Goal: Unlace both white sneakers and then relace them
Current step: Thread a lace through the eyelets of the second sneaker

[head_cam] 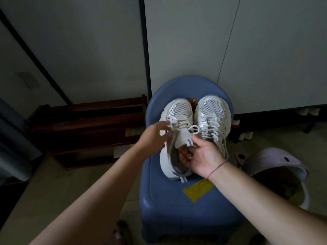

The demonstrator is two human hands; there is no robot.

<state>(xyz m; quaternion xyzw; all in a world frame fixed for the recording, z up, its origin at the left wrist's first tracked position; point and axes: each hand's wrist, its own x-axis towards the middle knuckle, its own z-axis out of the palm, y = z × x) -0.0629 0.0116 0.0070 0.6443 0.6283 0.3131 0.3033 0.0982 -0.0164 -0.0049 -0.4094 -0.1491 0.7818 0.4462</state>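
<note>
Unlacing stage, barely begun by my reading. White mesh-toed sneaker (178,110) lies under both hands, its cream laces (182,125) threaded through the eyelets, one loose loop at the padded white tongue (182,138). Right hand (203,156) grips that tongue, thumb on top, fingers down inside the opening. Left hand (154,138) is spread wide, fingertips at the laces; blurred, no pinch visible. Second white sneaker (211,106) sits just beyond the right hand, touching the first, fully laced. Blue plastic stool (168,200) beneath carries both. Next move likely calls for pinching one lace end and drawing it out eyelet by eyelet, tongue held steady.
</note>
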